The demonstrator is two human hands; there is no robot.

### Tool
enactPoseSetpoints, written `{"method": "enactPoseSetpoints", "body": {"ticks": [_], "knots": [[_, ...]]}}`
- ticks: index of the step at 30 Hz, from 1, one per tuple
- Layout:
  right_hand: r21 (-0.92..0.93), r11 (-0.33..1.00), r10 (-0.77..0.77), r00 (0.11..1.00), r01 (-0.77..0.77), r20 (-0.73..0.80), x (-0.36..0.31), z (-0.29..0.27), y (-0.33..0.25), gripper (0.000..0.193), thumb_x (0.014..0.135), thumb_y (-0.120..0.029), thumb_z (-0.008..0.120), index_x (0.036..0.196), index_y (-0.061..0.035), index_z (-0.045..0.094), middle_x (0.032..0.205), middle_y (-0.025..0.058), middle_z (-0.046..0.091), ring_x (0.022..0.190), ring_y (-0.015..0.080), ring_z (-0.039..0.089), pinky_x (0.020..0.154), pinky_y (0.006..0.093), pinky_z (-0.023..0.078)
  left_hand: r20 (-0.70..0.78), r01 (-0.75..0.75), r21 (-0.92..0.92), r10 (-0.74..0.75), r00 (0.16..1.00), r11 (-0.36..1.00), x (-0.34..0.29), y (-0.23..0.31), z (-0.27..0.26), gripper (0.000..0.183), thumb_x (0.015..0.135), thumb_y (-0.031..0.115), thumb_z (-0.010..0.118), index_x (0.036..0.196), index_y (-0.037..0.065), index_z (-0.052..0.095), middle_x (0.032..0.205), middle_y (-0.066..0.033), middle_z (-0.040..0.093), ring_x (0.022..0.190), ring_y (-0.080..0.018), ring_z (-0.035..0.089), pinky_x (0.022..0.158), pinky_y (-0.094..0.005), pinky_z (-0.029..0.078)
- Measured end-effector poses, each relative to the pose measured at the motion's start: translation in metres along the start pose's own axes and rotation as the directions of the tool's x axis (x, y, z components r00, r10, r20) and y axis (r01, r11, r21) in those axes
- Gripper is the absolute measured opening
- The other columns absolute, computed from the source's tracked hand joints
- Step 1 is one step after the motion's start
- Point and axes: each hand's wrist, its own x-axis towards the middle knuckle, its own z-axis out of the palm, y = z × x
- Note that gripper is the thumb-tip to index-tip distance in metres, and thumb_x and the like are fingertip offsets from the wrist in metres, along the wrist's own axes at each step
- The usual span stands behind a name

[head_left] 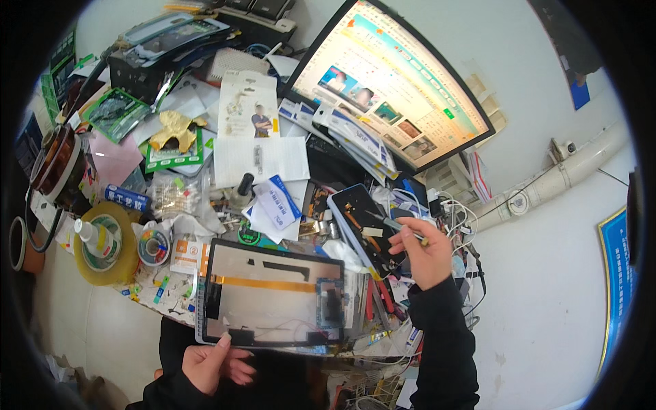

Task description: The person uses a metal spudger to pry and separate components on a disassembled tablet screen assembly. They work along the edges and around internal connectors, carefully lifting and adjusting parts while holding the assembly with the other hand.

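Note:
An opened tablet lies at the near edge of the bench, its silvery inside, orange ribbon cable and blue circuit board bare. My left hand pinches its near edge, thumb on top and the other fingers below. Over to the right, my right hand grips a small screwdriver with a grey handle. Its thin tip points left, over a dark open phone-like case with small parts inside; whether it touches them I cannot tell.
A lit monitor stands behind. Wide yellow tape and a white bottle are at the left, with papers and bags beyond. Red-handled pliers lie beside the tablet. White cables tangle at the right by the wall.

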Motion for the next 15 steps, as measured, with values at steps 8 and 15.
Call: {"method": "enactPoseSetpoints", "body": {"ticks": [8,15], "knots": [[-0.009,1.0,-0.018,0.999,0.017,-0.044,0.023,0.006,0.049,0.022,0.097,-0.007,0.057,0.116,0.002,0.064,0.088,0.0116,0.07,0.072,0.0143,0.069,0.069,0.0248,0.053,0.015,-0.042,-0.027,0.042,0.999,0.999,-0.009,0.005,-0.007,0.043,0.102,0.029,0.052,0.103,-0.011,0.066,0.08,-0.0266,0.071,0.061,-0.0312,0.071,0.056,-0.0366,0.06],[-0.059,0.998,-0.015,0.999,0.013,-0.038,0.035,0.012,0.054,0.022,0.097,-0.008,0.057,0.115,0.002,0.064,0.088,0.012,0.071,0.073,0.0144,0.07,0.068,0.0249,0.053,0.013,-0.038,-0.027,0.039,0.999,0.999,-0.011,0.014,-0.011,0.04,0.102,0.027,0.053,0.103,-0.011,0.065,0.083,-0.0264,0.071,0.065,-0.0312,0.072,0.061,-0.037,0.061]]}}
